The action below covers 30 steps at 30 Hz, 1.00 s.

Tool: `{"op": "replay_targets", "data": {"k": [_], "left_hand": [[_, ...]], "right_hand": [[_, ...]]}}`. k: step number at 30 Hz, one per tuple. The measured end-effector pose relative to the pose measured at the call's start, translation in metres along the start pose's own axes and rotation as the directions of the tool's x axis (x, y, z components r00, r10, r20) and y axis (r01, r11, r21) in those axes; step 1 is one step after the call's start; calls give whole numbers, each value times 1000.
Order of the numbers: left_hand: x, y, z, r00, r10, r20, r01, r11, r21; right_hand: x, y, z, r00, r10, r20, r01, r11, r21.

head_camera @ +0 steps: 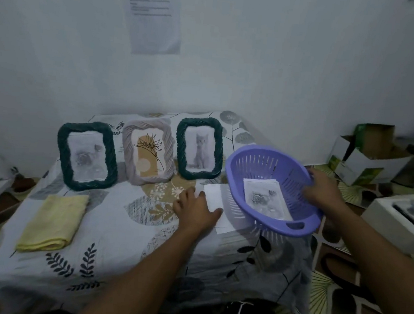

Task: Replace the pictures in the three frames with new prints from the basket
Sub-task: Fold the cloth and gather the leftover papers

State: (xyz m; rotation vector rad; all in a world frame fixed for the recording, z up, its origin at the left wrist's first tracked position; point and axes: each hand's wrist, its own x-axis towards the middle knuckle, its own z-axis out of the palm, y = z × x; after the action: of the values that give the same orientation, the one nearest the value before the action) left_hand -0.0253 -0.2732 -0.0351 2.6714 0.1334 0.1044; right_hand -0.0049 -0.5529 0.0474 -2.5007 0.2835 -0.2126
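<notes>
Three frames stand in a row at the back of the table: a dark green frame (87,155) with a rose picture on the left, a pale grey frame (148,151) with a flower drawing in the middle, and a dark green frame (199,147) with a cat picture on the right. My right hand (322,185) grips the far rim of a purple basket (273,162), which is tilted and lifted off the table. Prints (264,199) lie inside it, a rose print on top. My left hand (196,209) rests flat on white sheets (216,200) beside and partly under the basket.
A folded yellow cloth (53,222) lies at the table's front left. The table wears a leaf-patterned cover (119,236). Cardboard boxes (366,155) and a white box (400,219) stand on the floor to the right. A printed sheet (154,14) hangs on the wall.
</notes>
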Motion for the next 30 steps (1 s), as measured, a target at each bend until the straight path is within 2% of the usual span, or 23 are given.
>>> {"op": "replay_targets", "data": {"k": [3,7,13,14,16,18,21,26,28,30], "left_hand": [[1,9,5,999,-28,22,28,999,20],[0,23,2,995,-97,35,98,995,-34],[-2,36,0,993,-113,35,118,955,-272],[-2,36,-3,992,-114,46,123,918,-378],[-1,36,-14,988,-134,83,157,776,-611],[2,32,-30,969,-195,155,245,642,-726],[7,15,-50,963,-165,214,270,564,-780],[8,-13,-81,966,-115,232,259,445,-857],[8,-22,-89,972,-86,219,235,408,-882],[8,-28,-98,983,-60,176,186,385,-904]], "right_hand": [[-1,9,-4,999,23,-40,-24,999,-23],[-1,10,-5,999,36,-36,-37,999,-6],[-5,13,-9,998,63,-32,-61,997,38],[-6,14,-9,997,63,-33,-61,997,49],[-7,10,-8,998,63,-19,-61,995,74],[-9,2,-7,998,59,10,-60,994,94],[-10,-9,1,999,50,22,-53,991,125],[-9,-25,12,1000,22,16,-23,995,95],[-9,-30,12,999,33,33,-32,999,-13],[-11,-37,13,998,-36,-57,25,981,-192]]}}
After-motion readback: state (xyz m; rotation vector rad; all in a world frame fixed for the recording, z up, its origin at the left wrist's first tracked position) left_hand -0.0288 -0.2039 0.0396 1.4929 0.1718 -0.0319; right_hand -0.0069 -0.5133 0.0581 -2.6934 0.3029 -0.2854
